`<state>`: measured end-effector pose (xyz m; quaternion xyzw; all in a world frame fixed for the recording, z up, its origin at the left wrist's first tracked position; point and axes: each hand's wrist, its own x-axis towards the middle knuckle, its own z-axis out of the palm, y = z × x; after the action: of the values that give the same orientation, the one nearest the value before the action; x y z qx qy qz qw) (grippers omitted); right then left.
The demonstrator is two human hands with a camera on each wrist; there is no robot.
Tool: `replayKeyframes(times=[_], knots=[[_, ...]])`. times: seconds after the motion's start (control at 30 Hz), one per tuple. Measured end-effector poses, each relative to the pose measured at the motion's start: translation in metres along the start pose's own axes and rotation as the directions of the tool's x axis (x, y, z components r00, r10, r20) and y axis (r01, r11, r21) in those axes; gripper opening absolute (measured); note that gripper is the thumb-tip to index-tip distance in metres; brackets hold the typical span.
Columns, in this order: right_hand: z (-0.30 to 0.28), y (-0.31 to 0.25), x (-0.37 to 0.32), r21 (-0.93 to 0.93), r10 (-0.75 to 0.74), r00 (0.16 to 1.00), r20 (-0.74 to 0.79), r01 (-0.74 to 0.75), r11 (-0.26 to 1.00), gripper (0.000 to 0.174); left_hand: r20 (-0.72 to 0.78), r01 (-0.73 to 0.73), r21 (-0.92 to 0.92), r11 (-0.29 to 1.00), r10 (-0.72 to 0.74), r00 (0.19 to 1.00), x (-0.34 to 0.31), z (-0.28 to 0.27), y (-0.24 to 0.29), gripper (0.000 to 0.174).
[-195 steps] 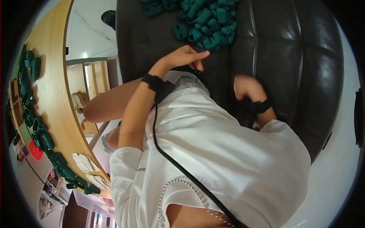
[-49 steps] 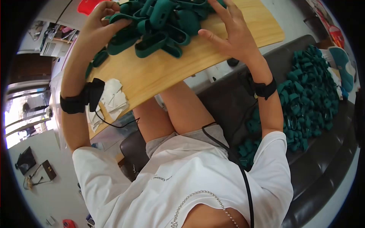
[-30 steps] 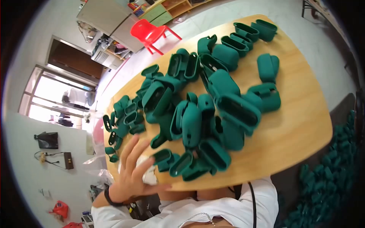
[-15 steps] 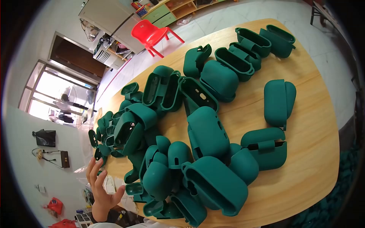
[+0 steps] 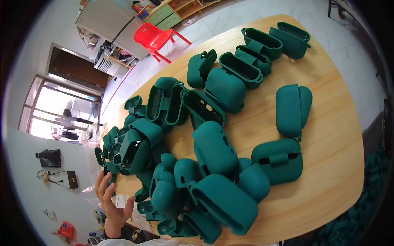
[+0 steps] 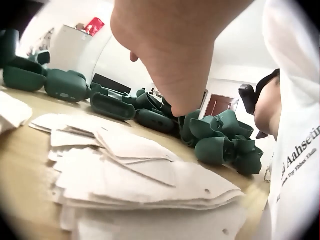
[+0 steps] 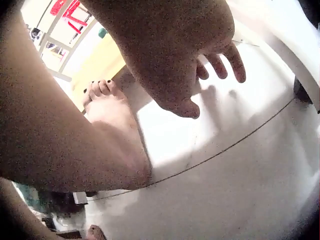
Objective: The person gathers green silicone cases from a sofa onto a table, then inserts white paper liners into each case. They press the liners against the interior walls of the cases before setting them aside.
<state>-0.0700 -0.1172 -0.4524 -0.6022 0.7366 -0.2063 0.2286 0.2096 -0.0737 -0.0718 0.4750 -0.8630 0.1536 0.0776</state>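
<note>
Many dark green silicone earbud-case covers lie on the wooden table [image 5: 328, 176]. Among them a large cover [image 5: 230, 201] lies near the front, and another cover [image 5: 289, 110] sits apart at the right. My left hand [image 5: 113, 209] is at the table's left front edge, fingers spread and holding nothing. It is beside the nearest covers and close to a stack of white flat pieces [image 6: 150, 185], which the left wrist view shows on the tabletop. My right hand [image 7: 185, 55] hangs low over the floor with loose fingers and nothing in it, outside the head view.
More green covers [image 5: 369, 192] are heaped in the dark area beyond the table's right side. A red chair [image 5: 152, 37] stands past the far edge. A bare foot [image 7: 107, 112] is near the right hand, on the pale floor [image 7: 225, 165].
Earlier the head faced the sofa and its covers; then both hands were at the covers on the table. My right hand has since dropped from the head view, and the left has drawn to the left edge.
</note>
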Motion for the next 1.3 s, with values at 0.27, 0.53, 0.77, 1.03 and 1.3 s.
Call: replayKeyframes(times=[0.27, 0.53, 0.77, 1.03, 1.3], knots=[[0.000, -0.005, -0.006, -0.035, 0.009, 0.998, -0.064, -0.011, 0.999, 0.051, -0.087, 0.023, 0.021, 1.000, -0.021, 0.996, -0.032, 0.007, -0.017, 0.054], [-0.014, 0.011, -0.011, -0.028, 0.067, 0.996, -0.055, -0.068, 0.997, 0.051, -0.066, 0.048, 0.104, 0.993, -0.041, 0.997, -0.029, -0.009, -0.014, 0.049], [-0.015, 0.025, -0.045, -0.106, 0.070, 0.997, -0.037, -0.074, 0.992, 0.051, -0.207, 0.105, -0.005, 0.994, -0.104, 0.973, -0.069, -0.018, -0.007, 0.047], [-0.069, 0.030, -0.103, -0.206, 0.011, 0.999, 0.034, -0.004, 0.979, 0.052, -0.540, 0.071, -0.138, 0.988, -0.135, 0.831, -0.136, -0.032, -0.022, 0.042], [-0.335, -0.078, -0.238, 0.467, -0.202, 0.690, 0.695, -0.219, 0.856, 0.059, -0.679, -0.033, -0.409, 0.912, -0.279, 0.679, -0.148, -0.006, -0.018, 0.022]])
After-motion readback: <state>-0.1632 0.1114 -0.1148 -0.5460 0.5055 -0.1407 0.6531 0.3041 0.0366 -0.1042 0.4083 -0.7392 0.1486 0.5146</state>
